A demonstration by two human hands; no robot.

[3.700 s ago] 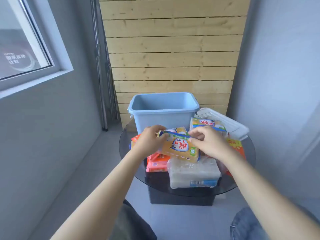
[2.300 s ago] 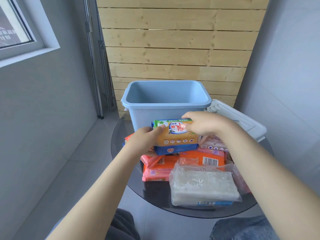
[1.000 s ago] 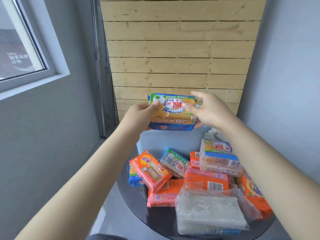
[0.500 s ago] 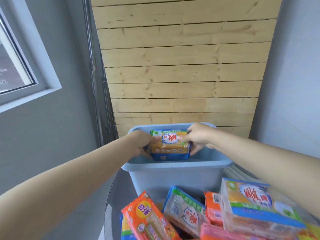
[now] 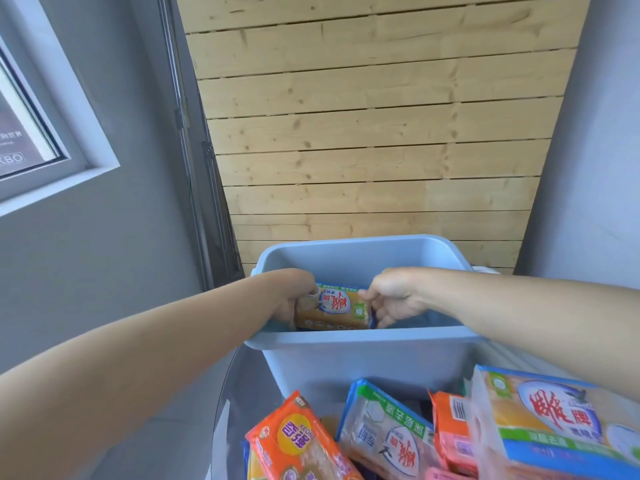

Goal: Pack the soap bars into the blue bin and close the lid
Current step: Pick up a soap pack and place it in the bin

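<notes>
The blue bin [image 5: 367, 358] stands open on the glass table. Inside it, just below the near rim, is a yellow soap pack [image 5: 334, 308] with green and blue edges. My left hand [image 5: 294, 296] grips its left end and my right hand [image 5: 391, 296] grips its right end. The pack's lower part is hidden behind the bin's front wall. Several other soap packs lie in front of the bin: an orange pack [image 5: 298, 441], a clear pack with green and blue trim [image 5: 388, 434] and a large yellow pack [image 5: 557, 417].
A sliver of the white lid [image 5: 486, 270] shows behind the bin's right corner. The round glass table [image 5: 242, 386] ends at the left. A wooden slat wall stands behind the bin, grey walls at both sides, a window at the left.
Both hands lifted the yellow soap pack from the pile, carried it up over the bin, and have lowered it inside. The camera has moved closer to the bin.
</notes>
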